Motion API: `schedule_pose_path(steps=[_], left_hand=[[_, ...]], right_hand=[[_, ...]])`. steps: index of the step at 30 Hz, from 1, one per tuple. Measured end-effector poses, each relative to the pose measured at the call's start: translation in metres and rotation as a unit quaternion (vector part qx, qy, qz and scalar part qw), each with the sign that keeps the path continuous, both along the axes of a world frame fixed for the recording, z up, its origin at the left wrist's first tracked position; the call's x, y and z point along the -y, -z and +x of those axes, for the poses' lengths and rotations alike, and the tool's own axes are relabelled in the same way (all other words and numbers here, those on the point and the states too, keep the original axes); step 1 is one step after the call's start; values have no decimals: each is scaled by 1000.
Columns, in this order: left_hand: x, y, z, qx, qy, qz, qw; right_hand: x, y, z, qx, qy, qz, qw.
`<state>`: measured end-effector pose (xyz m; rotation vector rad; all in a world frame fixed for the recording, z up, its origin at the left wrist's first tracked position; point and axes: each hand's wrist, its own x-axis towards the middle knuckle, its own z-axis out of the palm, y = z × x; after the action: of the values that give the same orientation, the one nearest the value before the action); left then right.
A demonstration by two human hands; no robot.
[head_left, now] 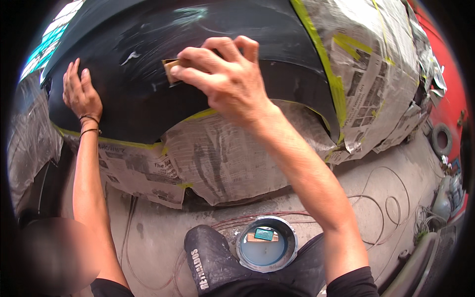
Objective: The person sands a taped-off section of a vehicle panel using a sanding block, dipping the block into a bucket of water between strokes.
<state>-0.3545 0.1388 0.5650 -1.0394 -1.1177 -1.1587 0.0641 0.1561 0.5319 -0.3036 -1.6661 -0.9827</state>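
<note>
A dark, wet-looking car fender fills the upper part of the view, with pale streaks on it. My right hand pinches a small folded piece of sandpaper, tan on its back, against the fender above the wheel arch. Its underside is hidden. At the panel's left end my left hand rests flat with its fingers stretched out, holding nothing. Between my knees a round bucket contains cloudy water, with a green pad and a tan strip in it.
Newspaper covers the wheel area and the car body at right, edged with yellow-green masking tape. Plastic sheeting hangs at left. Hoses lie across the concrete floor. A tyre stands by the red surface at far right.
</note>
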Motion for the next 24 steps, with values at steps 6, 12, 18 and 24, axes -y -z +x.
schedule_pose_path(steps=[6,12,18,24], left_hand=[[-1,0,-9,28,53,-16,998],[-3,-1,-1,20,60,-14,998],[6,-1,-5,14,18,-20,1000],[2,1,-1,18,24,-16,999]], right_hand=[[-31,23,142,-96,51,-32,994],[-23,17,118,-98,-18,-50,994],[-2,14,47,-72,12,-45,996],[-27,7,128,-125,53,-46,990]])
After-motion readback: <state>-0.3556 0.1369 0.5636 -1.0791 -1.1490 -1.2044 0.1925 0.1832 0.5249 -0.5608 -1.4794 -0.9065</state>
